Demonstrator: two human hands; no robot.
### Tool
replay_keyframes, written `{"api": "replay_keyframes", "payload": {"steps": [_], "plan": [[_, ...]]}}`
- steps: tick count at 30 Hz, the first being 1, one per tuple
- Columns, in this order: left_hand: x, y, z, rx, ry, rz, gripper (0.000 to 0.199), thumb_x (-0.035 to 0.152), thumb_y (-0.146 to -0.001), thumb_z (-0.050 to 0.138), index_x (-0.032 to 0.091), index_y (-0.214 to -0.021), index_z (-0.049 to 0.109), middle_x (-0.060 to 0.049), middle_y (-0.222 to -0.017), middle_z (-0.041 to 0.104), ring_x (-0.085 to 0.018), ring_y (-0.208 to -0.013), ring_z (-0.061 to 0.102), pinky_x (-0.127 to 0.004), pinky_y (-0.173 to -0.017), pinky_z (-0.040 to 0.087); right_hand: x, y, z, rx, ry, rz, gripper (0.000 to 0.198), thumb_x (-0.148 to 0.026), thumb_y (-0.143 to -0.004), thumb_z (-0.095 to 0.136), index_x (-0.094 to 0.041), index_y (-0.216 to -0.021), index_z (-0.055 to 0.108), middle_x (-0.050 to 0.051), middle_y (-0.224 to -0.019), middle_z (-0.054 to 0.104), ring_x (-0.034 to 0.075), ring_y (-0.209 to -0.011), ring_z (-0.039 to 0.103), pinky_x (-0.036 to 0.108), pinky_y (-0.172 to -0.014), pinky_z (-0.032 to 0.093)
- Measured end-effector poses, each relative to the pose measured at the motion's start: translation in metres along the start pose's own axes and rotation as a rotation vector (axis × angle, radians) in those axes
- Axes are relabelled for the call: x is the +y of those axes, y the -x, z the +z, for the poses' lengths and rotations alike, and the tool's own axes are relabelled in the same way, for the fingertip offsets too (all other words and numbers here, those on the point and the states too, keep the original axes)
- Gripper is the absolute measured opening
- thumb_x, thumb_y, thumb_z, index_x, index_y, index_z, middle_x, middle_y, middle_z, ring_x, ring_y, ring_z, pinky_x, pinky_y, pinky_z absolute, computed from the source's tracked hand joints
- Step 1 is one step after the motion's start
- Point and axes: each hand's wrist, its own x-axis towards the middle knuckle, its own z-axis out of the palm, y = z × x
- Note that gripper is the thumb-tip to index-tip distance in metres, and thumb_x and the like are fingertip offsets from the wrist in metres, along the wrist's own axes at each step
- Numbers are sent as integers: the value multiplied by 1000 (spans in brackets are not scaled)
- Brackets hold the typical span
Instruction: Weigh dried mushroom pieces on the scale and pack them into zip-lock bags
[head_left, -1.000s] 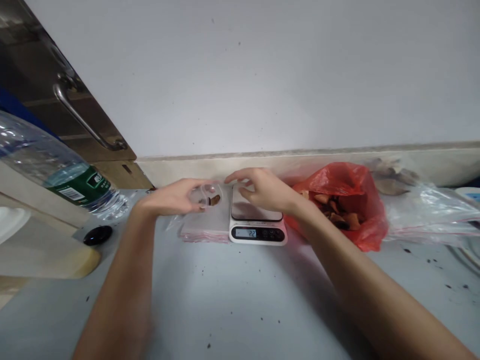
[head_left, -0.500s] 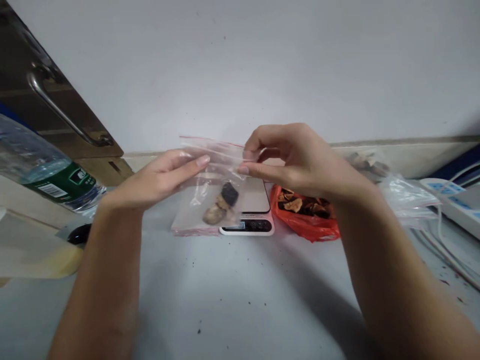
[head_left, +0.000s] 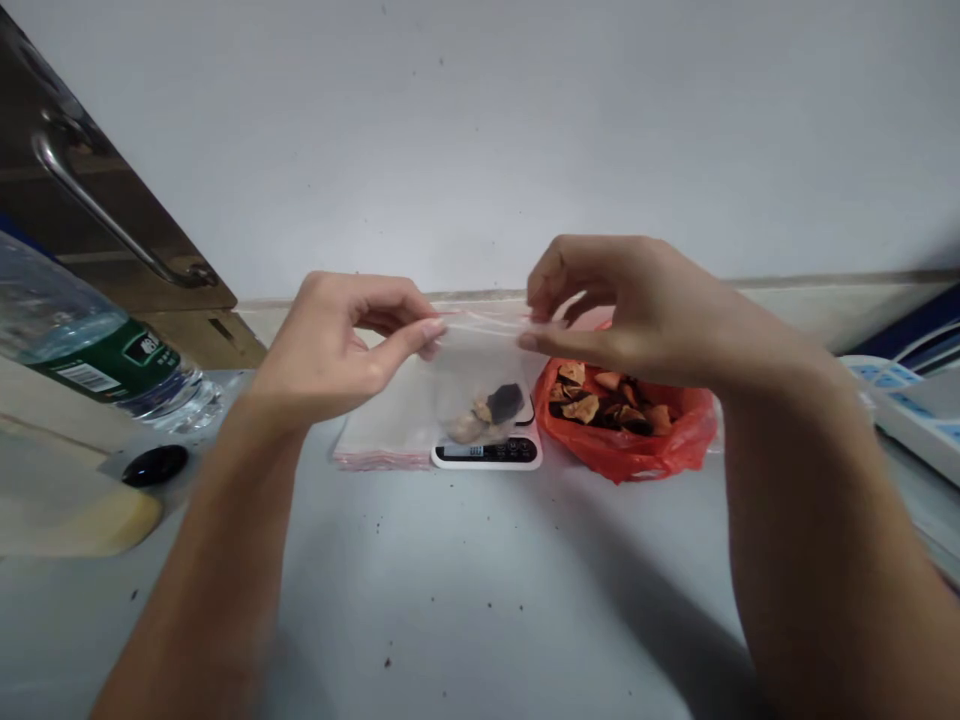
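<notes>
Above the scale (head_left: pixel 517 449), clear zip bag (head_left: pixel 478 362) held upright by its top edge, one hand per end. Vs 1 s ago: bag was low in the left hand beside the scale, right hand over the weighing plate. Vs 0.5 s ago: bag has shifted right, mostly in front of the plate now, and its top strip runs closer to level; it was sloping down to the right. Left grip also changed, from thumb laid across the bag's face to a pinch at the left corner.

Left hand (head_left: pixel 337 345): thumb and fingertips closed on the left top corner. Right hand (head_left: pixel 630 310): thumb and forefinger closed near the right top end, other fingers curled behind.

Contents sit at bag bottom: dark piece (head_left: pixel 505 402) on the right, pale pieces (head_left: pixel 466 427) on the left. Display digits too blurred to read for sure; 1 s ago it showed 22, decimal point unclear.

Flat bag stack (head_left: pixel 386 415) just left of scale. Red bag (head_left: pixel 622 462) just right, mouth open, brown dried slices (head_left: pixel 581 408) inside; more of it shows than 0.5 s ago.
</notes>
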Motion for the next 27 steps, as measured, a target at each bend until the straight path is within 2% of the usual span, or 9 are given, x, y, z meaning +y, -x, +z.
{"api": "replay_keyframes", "payload": {"steps": [3, 10, 13, 19, 23, 27], "plan": [[7, 0, 5, -36, -114, 21, 26, 39, -91, 63, 23, -71, 70, 0, -70, 74, -20, -73, 70, -30, -68, 53, -10, -2, 7, -16, 33, 4, 13, -36, -87, 74, -24, -87, 71, 3, -90, 76, 20, -81, 69, 32, -75, 55], [13, 2, 10, -82, -137, 40, 24, 38, -92, 58, 24, -77, 72, 0, -73, 74, -21, -77, 69, -29, -73, 51, -20, -7, 21, -78, 11, -17, 16, -26, -91, 70, -24, -75, 69, 1, -76, 72, 22, -84, 70, 33, -77, 54], [13, 0, 9, -114, -186, 41, 23, 37, -91, 55, 24, -76, 68, 0, -72, 72, -20, -75, 68, -29, -70, 50, -16, -9, 23, -72, 8, -33, 16, -21, -91, 67, -21, -75, 66, 0, -77, 70, 18, -82, 68, 30, -75, 51], [9, -1, -3, -104, -229, 80, 20, 36, -89, 54, 24, -74, 59, 1, -72, 69, -19, -74, 67, -27, -64, 47, -1, -10, 15, -61, 48, 1, 16, -26, -91, 64, -21, -77, 67, 1, -79, 70, 17, -80, 66, 29, -74, 50], [5, 0, -11, -76, -243, 125, 16, 29, -89, 54, 25, -75, 59, 2, -72, 68, -18, -72, 66, -26, -55, 41, 15, -8, 5, -79, -10, -3, 16, -27, -90, 64, -21, -75, 65, 3, -77, 68, 16, -67, 62, 30, -67, 50], [4, 0, -12, -92, -259, 150, 16, 27, -90, 54, 24, -76, 62, 2, -73, 70, -17, -71, 65, -26, -59, 43, 23, -5, 0, -85, -1, 29, 16, -28, -88, 65, -21, -74, 64, 3, -74, 67, 15, -61, 58, 32, -62, 48]]}}
